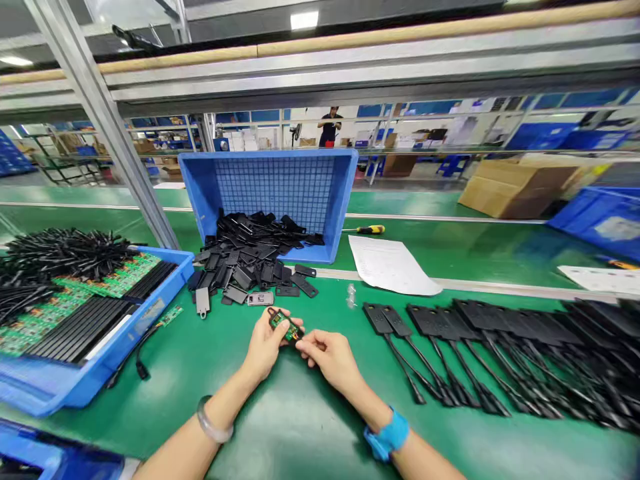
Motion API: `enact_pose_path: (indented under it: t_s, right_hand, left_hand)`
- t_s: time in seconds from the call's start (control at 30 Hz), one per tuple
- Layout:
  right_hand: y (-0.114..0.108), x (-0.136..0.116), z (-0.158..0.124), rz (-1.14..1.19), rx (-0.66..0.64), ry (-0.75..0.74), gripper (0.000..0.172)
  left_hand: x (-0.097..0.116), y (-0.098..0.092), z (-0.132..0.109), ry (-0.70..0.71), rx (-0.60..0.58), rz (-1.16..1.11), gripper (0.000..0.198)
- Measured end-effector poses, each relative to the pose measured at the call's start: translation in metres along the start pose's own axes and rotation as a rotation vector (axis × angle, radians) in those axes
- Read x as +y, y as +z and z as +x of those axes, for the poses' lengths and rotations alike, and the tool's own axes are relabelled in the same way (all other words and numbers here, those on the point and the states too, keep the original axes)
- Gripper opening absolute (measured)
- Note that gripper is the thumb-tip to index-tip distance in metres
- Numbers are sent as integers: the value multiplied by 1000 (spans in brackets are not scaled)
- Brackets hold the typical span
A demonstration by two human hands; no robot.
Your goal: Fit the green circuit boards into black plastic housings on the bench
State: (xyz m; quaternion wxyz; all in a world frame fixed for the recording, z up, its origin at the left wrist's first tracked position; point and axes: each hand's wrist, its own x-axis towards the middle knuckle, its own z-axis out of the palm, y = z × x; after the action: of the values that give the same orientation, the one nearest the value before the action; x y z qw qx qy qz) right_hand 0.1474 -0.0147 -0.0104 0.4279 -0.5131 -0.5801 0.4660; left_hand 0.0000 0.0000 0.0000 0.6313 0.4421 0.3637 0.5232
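Within grip of left hand (267, 341) | circuit board (288, 328) in black casing (271, 312) | right hand (327, 357) pinching, apparently, its wires (295, 335)

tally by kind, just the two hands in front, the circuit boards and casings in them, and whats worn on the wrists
hands: 2 (left hand, right hand)
circuit board: 1
black casing: 1
pale bracelet: 1
blue wristband: 1
total: 6
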Motion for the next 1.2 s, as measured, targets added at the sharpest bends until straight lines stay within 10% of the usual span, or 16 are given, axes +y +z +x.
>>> enact_pose_path:
  t_s: [0.53, 0.87, 1.2]
  right_hand:
    - [0, -5, 0, -197, -57, 35, 28]
    - [-12, -6, -4, -689, 112, -686, 34]
    - [-21, 5, 4, -818, 201, -969, 40]
  left_hand:
    - [0, 3, -2, 29, 42, 123, 42]
    - [2, 5, 2, -169, -134, 282, 7]
    - [-11, -1, 0, -152, -176, 707, 20]
